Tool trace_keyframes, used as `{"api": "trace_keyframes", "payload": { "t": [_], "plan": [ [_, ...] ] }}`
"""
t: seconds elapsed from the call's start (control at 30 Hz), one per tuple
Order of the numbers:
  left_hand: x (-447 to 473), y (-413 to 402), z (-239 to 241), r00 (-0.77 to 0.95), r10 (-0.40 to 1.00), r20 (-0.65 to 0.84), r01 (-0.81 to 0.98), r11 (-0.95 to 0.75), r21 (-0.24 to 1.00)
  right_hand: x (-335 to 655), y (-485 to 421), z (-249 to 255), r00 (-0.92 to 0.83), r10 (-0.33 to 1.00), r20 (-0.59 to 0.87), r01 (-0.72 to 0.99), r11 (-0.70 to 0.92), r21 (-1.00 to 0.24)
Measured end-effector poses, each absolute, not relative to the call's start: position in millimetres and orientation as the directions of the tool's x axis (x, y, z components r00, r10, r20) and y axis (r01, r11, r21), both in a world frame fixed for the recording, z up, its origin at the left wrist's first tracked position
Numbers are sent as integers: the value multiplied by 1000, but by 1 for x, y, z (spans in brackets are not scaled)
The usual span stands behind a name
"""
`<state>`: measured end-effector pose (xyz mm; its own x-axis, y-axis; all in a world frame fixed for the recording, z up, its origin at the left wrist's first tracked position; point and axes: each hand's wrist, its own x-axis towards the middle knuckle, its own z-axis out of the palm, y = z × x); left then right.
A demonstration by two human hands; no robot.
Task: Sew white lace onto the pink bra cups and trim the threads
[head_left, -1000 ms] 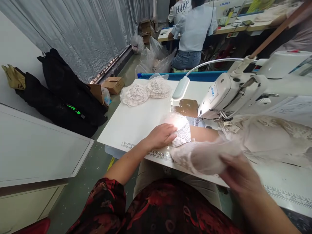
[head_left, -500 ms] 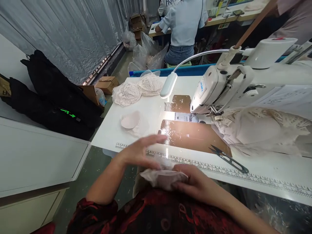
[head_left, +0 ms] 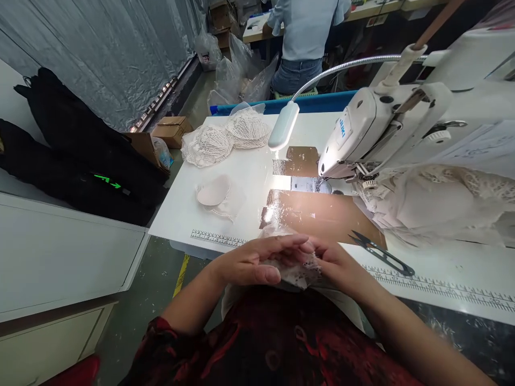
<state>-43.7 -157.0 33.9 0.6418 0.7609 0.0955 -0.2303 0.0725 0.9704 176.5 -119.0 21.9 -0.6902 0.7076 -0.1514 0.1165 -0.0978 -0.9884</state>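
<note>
A pale lace-trimmed bra cup (head_left: 301, 275) is held at the table's front edge, close to my body. My right hand (head_left: 337, 261) grips it from the right, thumb on top and the other fingers mostly hidden. Over the cup's left part lies my left hand (head_left: 257, 261), fingers stretched out and thumb apart; whether its palm touches the cloth I cannot tell. Another pale cup with sheer fabric (head_left: 214, 192) rests on the white table, beyond my left hand. To the right of my hands lie black thread snips (head_left: 382, 253).
A white sewing machine (head_left: 354, 134) with a lamp (head_left: 284, 126) stands at right, lace fabric (head_left: 426, 198) piled beside it. Netted cups (head_left: 225, 140) sit at the table's far left. A ruler strip (head_left: 442, 292) runs along the front edge. A co-worker (head_left: 303, 43) sits beyond.
My left hand has come down and right, over the cup. The cup has moved up and right, turned so its lace shows. The view has shifted slightly.
</note>
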Motion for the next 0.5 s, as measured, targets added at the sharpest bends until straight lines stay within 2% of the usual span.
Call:
{"api": "trace_keyframes", "payload": {
  "t": [0.07, 0.17, 0.23, 0.3, 0.37, 0.43, 0.5],
  "plan": [
    [-38, -153, 34, 591, 792, 154, -319, 53, 946, 168, -123, 14, -779, 583, -232, 10, -358, -934],
    [-42, -147, 27, 397, 913, 90, -223, 1, 975, 165, -128, 8, -782, 551, -292, -73, -546, -835],
    [-49, -147, 21, 368, 929, -30, -116, 78, 990, 167, -128, 8, -746, 588, -313, -97, -561, -822],
    [-53, -150, 15, 432, 891, -141, -77, 192, 978, 169, -126, 8, -662, 668, -340, -123, -543, -830],
    [-53, -153, 11, 463, 866, -187, -93, 257, 962, 170, -123, 8, -526, 774, -352, -158, -496, -854],
    [-51, -157, 9, 415, 889, -196, -125, 269, 955, 170, -119, 6, -390, 858, -333, -186, -428, -884],
    [-50, -158, 7, 349, 912, -215, -150, 281, 948, 171, -116, 3, -333, 893, -304, -190, -380, -906]
  ]
}}
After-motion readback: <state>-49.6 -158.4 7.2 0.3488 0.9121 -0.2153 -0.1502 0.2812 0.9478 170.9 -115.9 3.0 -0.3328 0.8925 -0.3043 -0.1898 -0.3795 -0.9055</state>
